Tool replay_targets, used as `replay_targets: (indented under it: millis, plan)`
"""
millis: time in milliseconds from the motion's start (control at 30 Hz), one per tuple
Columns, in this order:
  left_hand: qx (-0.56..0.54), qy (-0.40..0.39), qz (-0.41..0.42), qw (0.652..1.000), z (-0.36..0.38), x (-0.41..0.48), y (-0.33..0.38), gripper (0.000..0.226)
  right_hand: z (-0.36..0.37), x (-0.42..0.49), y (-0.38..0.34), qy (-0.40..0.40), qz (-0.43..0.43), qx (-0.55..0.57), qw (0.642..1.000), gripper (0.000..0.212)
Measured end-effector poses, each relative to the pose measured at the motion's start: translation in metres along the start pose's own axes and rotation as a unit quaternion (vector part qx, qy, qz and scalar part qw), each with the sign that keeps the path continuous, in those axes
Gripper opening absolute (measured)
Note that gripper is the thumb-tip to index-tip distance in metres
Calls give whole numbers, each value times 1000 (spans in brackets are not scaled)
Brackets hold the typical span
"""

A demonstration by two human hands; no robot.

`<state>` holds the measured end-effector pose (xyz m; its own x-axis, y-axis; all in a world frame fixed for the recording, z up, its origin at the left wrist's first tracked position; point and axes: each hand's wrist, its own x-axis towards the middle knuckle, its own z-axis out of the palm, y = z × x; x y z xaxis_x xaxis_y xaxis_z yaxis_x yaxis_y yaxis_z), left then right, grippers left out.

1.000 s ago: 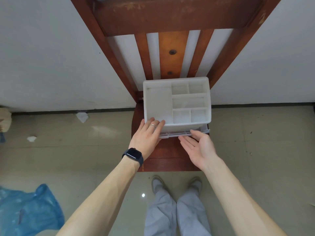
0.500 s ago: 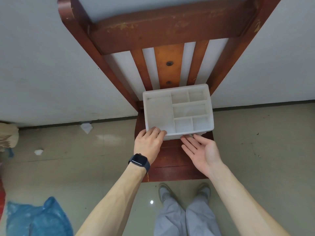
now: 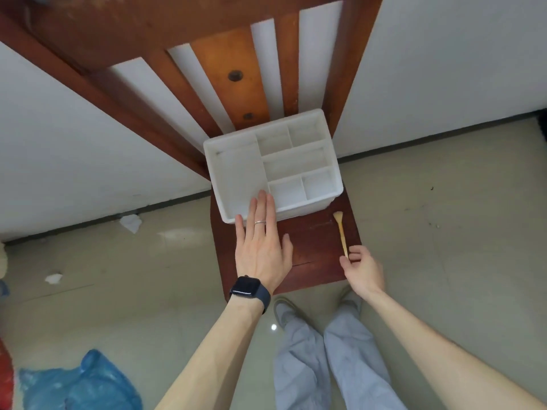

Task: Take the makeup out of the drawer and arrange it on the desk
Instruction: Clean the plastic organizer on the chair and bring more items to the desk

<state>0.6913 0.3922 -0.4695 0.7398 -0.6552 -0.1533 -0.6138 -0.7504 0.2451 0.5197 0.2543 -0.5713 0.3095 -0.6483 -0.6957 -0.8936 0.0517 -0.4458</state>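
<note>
A pale tiled floor (image 3: 444,261) meets a white wall (image 3: 444,54), and against that wall stands a reddish-brown wooden chair (image 3: 313,247) with a slatted back. Its seat carries the things here. At the back of the seat, close to the slats, sits a white plastic organizer (image 3: 273,167), open on top and divided into one large compartment on the left and five smaller ones on the right; all the compartments that can be seen into look bare.

The left hand (image 3: 260,247), with a ring on one finger and a dark smartwatch (image 3: 247,287) on the wrist, lies flat and fully spread, palm down, its fingertips over the organizer's near left rim and reaching into the large compartment. It grips nothing.

On the right part of the seat, just beside the organizer's near right corner, lies a small makeup brush (image 3: 341,232) with a light wooden handle, bristles pointing toward the organizer and the handle running toward the person. The right hand (image 3: 359,269) is loosely curled at the handle's near end, thumb and forefinger touching or nearly touching the tip; whether they pinch it cannot be told.

Below, grey trousers (image 3: 325,356) and shoes show. A blue plastic bag (image 3: 80,383) lies on the floor at lower left, with scraps of white paper (image 3: 130,223) near the wall.
</note>
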Motion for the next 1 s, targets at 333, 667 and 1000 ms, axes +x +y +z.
replay_targets:
  millis: [333, 667, 1000]
  plan:
    - [19, 14, -3, 1000, 29, -2, -9, 91, 22, 53, 6, 14, -56, -231, 971, 33]
    - [28, -116, 5, 993, -12, -1, -6, 86, -28, 5, -24, 1, -28, -62, 998, 20]
    - [-32, -124, -27, 991, -202, 3, 34, 60, -201, -166, -157, 33, -193, 19, 981, 13]
